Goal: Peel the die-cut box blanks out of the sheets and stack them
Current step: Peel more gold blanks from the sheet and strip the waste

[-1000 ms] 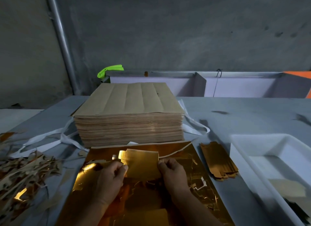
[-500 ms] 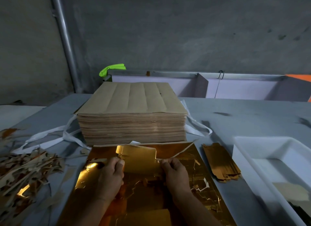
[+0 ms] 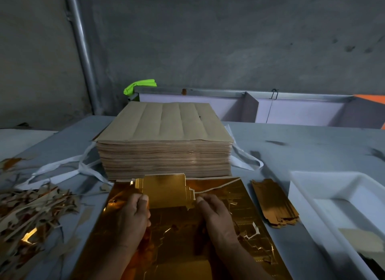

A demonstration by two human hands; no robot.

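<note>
Head view: a gold box blank (image 3: 166, 191) is held between two grips. The left hand (image 3: 133, 213) is closed on its left edge, thumb on top; the right hand (image 3: 216, 215) is pinched on its stepped right edge. The blank is found just beyond both grips, over the far end of the gold sheet (image 3: 177, 238) lying on the table (image 3: 302, 150). Compared with a second earlier, the stepped right edge is now exposed and appears parted from the sheet; whether the near edge is free cannot be told. Separation is judged nearly complete. The stack of peeled blanks (image 3: 273, 202) is located right of the right grip, well apart; transfer there is judged next.
</note>
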